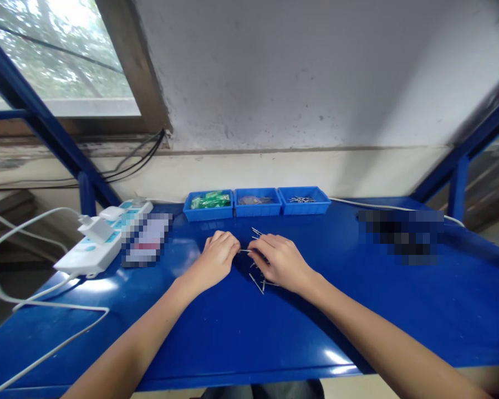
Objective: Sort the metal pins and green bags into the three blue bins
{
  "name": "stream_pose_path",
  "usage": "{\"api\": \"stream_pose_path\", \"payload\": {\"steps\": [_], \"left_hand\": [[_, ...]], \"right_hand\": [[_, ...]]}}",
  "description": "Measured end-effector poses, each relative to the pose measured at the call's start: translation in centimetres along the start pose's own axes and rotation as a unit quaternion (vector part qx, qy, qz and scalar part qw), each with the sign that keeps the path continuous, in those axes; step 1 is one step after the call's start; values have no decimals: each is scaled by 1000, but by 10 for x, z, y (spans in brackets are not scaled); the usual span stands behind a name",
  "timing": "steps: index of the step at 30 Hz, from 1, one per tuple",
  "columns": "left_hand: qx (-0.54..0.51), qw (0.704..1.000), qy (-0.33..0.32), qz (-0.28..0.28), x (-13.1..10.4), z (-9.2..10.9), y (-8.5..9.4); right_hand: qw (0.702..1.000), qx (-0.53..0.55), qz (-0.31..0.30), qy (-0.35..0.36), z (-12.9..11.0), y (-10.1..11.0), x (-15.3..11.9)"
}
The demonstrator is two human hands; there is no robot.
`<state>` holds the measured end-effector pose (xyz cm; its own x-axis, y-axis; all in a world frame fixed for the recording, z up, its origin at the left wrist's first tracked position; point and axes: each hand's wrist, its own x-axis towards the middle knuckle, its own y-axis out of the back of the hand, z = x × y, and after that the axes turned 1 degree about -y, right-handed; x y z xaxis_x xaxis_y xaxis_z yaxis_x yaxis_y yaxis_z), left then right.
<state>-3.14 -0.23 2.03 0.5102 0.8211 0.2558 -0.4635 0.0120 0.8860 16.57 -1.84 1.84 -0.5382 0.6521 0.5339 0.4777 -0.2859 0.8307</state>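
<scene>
Above the middle of the blue table, my left hand [220, 254] is closed, its fingertips at one end of a thin metal pin [245, 250]. At the pin's other end are the bent fingers of my right hand [281, 259], closed around it. Several loose metal pins [256, 283] lie on the table under and beside my right hand, some partly hidden by it. Behind the hands stand three blue trays in a row: the left tray [208, 214] with green packets, the middle tray [258, 210] with small brownish items, the right tray [306, 208] with metal pins.
A white power strip [87, 256] with plugs and looping white cables lies at the left of the blue table [233, 343]. Beside it is a blurred phone-like object [148, 238]. A blurred dark object [403, 235] lies at the right. Blue frame posts rise at both sides.
</scene>
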Motion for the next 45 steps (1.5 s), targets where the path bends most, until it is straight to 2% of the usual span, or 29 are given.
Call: {"api": "stream_pose_path", "payload": {"steps": [6, 11, 13, 16, 20, 22, 25, 27, 28, 29, 30, 32, 34, 35, 37, 39, 41, 45], "left_hand": [[-53, 998, -2, 28, -2, 12, 1], [-40, 999, -9, 31, -3, 16, -1], [-32, 999, -1, 30, -2, 13, -4], [-22, 999, 20, 40, 0, 8, -6], [-38, 998, 24, 46, 0, 7, -5], [-55, 998, 16, 34, -1, 12, -2], [-58, 998, -31, -9, -5, 19, 4], [-45, 994, -81, -51, -7, 22, 7], [-37, 992, -102, -70, -8, 23, 7], [-28, 989, -118, -85, -9, 23, 6], [-22, 987, -128, -95, -10, 23, 5], [-14, 985, -137, -104, -10, 22, 2], [-13, 985, -135, -107, -10, 21, -1], [-13, 986, -131, -105, -9, 21, -2], [-9, 989, -116, -90, -8, 20, -2], [-7, 995, -87, -54, -6, 18, 0], [-7, 999, -53, -9, -4, 15, 2], [-17, 999, -6, 51, -2, 8, 1]], "right_hand": [[997, -46, 13, -65, 3, -3, 1], [993, -46, 21, -107, 6, -5, 1], [995, -24, 23, -94, 6, -4, 0], [1000, -4, 13, -25, 5, -2, 0], [998, -47, 22, 27, 6, 1, 2], [995, -60, 65, 35, 10, 9, 2], [974, -83, 210, 24, 26, 32, 0], [938, -126, 321, -36, 44, 49, -3], [919, -152, 354, -86, 54, 56, -5], [906, -177, 358, -142, 64, 60, -6], [903, -197, 329, -196, 73, 62, -7], [916, -211, 200, -276, 85, 59, -9], [931, -185, 71, -307, 83, 49, -9], [939, -156, 35, -303, 77, 43, -8], [966, -75, 5, -249, 58, 32, -4], [988, 3, -17, -152, 35, 23, -1], [996, 39, -41, -72, 17, 17, 1], [998, 35, -46, -25, 3, 12, -1]]}}
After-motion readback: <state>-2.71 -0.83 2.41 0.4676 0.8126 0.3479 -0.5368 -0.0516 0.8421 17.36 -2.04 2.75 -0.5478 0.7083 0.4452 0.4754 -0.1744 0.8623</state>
